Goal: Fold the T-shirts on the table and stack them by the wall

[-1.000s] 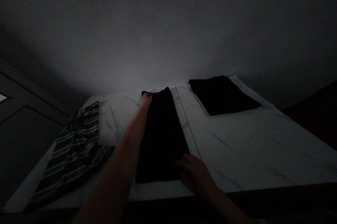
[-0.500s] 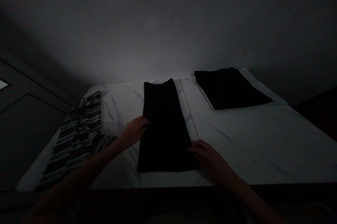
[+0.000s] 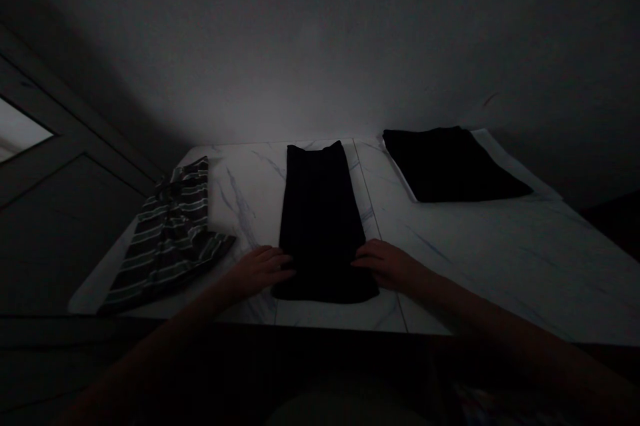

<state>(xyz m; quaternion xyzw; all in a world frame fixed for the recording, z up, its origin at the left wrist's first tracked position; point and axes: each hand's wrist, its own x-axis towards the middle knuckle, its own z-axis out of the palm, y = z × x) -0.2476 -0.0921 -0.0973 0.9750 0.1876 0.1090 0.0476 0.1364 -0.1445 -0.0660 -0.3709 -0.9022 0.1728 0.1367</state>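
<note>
A black folded garment (image 3: 323,219) lies lengthwise on the white marble-patterned table, its narrower end toward the wall. On its left edge, near the front end, my left hand (image 3: 260,271) grips the cloth with fingers over the top. Opposite it, my right hand (image 3: 390,265) holds the right edge between thumb and fingers. The fabric is so dark that its folds and exact kind cannot be made out. Close to my left forearm, a striped dark garment (image 3: 170,233) lies loosely crumpled.
Black folded cloth (image 3: 450,166) rests on a white piece (image 3: 515,163) at the back right. The marble-patterned tabletop (image 3: 475,266) meets a grey wall (image 3: 320,46) behind. A panelled door (image 3: 65,213) stands at the left. The light is very dim.
My left hand has moved down the left edge toward the front end. My right hand stays on the right edge, and the front end now looks slightly bunched. The view has shifted slightly.
</note>
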